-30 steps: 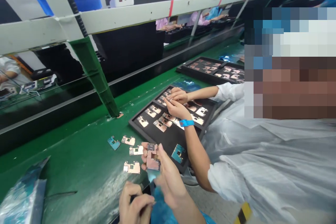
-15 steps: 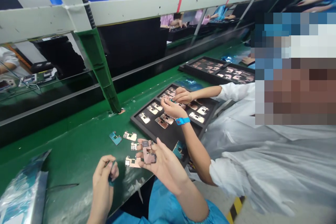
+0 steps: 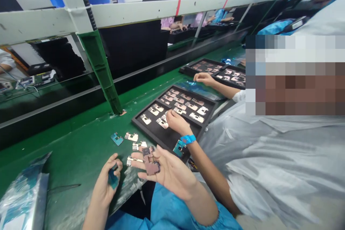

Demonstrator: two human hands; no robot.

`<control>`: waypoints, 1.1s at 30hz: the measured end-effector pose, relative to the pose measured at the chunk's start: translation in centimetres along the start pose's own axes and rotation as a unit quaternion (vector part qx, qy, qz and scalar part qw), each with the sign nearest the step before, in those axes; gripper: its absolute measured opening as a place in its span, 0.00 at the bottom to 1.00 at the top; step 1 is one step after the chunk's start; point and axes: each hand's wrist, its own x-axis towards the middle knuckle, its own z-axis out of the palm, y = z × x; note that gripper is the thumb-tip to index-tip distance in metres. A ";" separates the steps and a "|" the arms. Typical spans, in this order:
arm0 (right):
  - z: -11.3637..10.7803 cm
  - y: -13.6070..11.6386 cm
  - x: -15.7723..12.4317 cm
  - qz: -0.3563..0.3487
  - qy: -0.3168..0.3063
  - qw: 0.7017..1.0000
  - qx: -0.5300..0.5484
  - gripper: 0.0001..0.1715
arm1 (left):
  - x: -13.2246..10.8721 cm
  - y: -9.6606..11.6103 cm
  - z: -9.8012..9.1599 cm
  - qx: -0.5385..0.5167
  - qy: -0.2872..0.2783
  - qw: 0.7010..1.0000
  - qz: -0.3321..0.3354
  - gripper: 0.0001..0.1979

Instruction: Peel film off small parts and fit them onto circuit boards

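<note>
On the upturned fingers of my right hand [image 3: 174,174] lies a pinkish-copper phone circuit board [image 3: 151,165], its dark socket toward the far end; the fingers are stretched out beneath it. My left hand [image 3: 104,179], thumb and fingers curled together, grips a small blue piece [image 3: 113,176] that looks like film and is partly hidden by the fingers. Beyond my hands, on the green mat [image 3: 88,133], lie a blue-faced board [image 3: 116,138] and several metallic boards, among them a silvery board [image 3: 131,136]. My right fingers partly cover the nearest ones.
A black tray [image 3: 151,133] of boards stands ahead to the right, with a co-worker's hand [image 3: 178,122] over it. Another tray [image 3: 188,69] is farther back. Tweezers [image 3: 64,187] and a silvery bag [image 3: 27,194] lie at left. A green-wrapped post [image 3: 101,72] rises behind.
My right hand has tilted the circuit board slightly and lowered it. More of the blue piece shows in my left hand. One co-worker's hand has moved from the near tray toward the far one.
</note>
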 end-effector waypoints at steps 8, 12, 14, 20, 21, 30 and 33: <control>-1.4 1.4 0.4 -0.050 -0.002 0.975 -0.217 0.26 | -0.3 0.9 -0.9 0.174 -0.046 0.982 0.061 0.16; -2.2 1.3 0.3 -0.028 0.007 0.959 -0.282 0.29 | 0.5 2.7 -1.1 0.328 -0.027 0.937 0.114 0.18; -2.8 1.3 0.3 -0.002 -0.012 0.962 -0.273 0.30 | 1.3 4.0 -0.7 0.415 -0.010 0.898 0.149 0.21; -4.4 1.8 -0.8 -0.009 0.004 0.977 -0.213 0.26 | 5.7 6.7 1.4 0.628 0.036 0.731 0.265 0.28; -4.6 1.9 -1.1 -0.020 0.033 0.976 -0.216 0.24 | 6.5 6.8 1.6 0.649 0.041 0.708 0.273 0.32; -6.0 2.5 -2.0 -0.088 0.250 0.852 -0.451 0.15 | 8.0 6.3 0.4 0.669 0.038 0.679 0.299 0.42; -5.0 2.9 -1.9 -0.083 0.255 0.791 -0.550 0.13 | 5.5 4.9 -0.2 0.618 0.034 0.728 0.295 0.38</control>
